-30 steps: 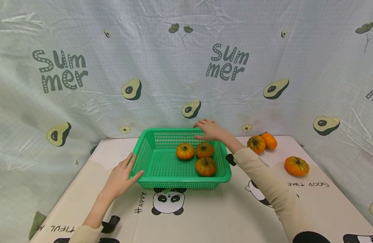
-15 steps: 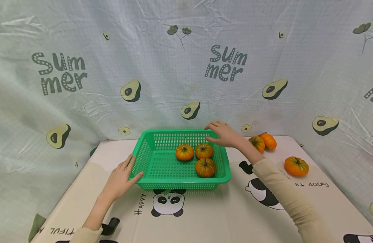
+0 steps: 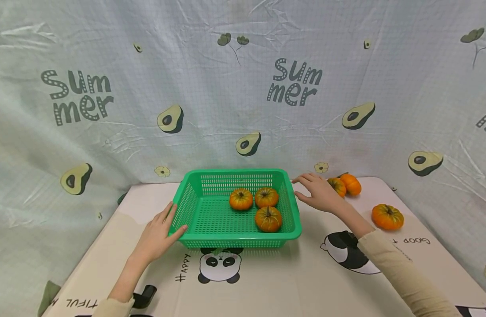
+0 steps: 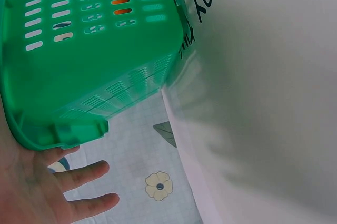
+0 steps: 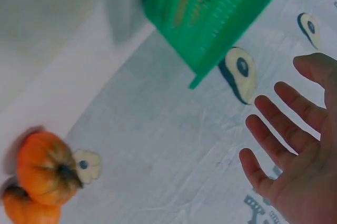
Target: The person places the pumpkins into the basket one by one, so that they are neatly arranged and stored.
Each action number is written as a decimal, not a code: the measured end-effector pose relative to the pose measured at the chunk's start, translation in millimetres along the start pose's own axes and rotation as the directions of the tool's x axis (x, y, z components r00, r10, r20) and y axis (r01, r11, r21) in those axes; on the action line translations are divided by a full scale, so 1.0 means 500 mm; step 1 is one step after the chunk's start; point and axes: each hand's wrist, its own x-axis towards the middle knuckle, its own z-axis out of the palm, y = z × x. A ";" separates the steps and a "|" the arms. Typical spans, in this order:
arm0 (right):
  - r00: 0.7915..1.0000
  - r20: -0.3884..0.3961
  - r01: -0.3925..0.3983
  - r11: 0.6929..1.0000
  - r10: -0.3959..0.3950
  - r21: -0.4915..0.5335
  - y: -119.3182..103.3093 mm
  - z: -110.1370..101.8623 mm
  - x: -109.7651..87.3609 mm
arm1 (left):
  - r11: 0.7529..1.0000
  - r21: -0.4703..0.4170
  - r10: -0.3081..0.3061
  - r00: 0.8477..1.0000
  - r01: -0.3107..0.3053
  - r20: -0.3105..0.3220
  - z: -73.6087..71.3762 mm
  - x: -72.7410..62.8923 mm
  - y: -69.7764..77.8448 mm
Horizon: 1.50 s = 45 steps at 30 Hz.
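A green plastic basket (image 3: 239,236) stands on the table with three small orange pumpkins inside: one near its middle (image 3: 241,200), one behind at the right (image 3: 266,197) and one in front (image 3: 268,219). My left hand (image 3: 157,235) rests against the basket's left rim, fingers spread; in the left wrist view its fingers (image 4: 84,176) stretch out straight beside the rim. Just right of the basket, my right hand (image 3: 318,193) hangs in the air with nothing in it. The right wrist view shows its fingers (image 5: 284,124) loosely extended, apart from the basket (image 5: 210,29).
Right of the right hand, two pumpkins sit together at the back, one partly hidden (image 3: 337,187) and one behind it (image 3: 350,184). Another pumpkin (image 3: 388,216) lies nearer the table's right edge. A printed cloth (image 3: 211,110) hangs behind the table (image 3: 266,281).
My right hand has moved right and lower, from above the basket's back right corner to outside its right side. The left hand, basket and pumpkins have stayed in place.
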 end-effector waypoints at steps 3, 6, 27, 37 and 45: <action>0.999 -0.028 -0.017 1.000 0.017 -0.017 0.021 0.008 -0.023 | 1.000 0.000 0.003 1.000 -0.003 -0.003 0.001 -0.001 -0.001; 0.998 -0.046 -0.036 0.999 0.034 -0.030 0.039 0.012 -0.045 | 1.000 0.001 0.006 1.000 -0.006 -0.007 0.001 -0.002 -0.002; 0.967 -0.079 -0.252 0.960 0.243 -0.122 0.155 0.002 -0.210 | 1.000 -0.012 0.000 1.000 0.000 -0.003 0.002 -0.010 0.000; 0.933 -0.118 -0.353 0.927 0.339 -0.128 0.182 -0.004 -0.250 | 1.000 -0.011 -0.002 1.000 0.001 -0.007 0.002 -0.008 0.001; 0.877 -0.143 -0.473 0.876 0.458 -0.099 0.209 0.001 -0.272 | 1.000 -0.015 -0.001 1.000 0.001 -0.008 0.003 -0.004 0.000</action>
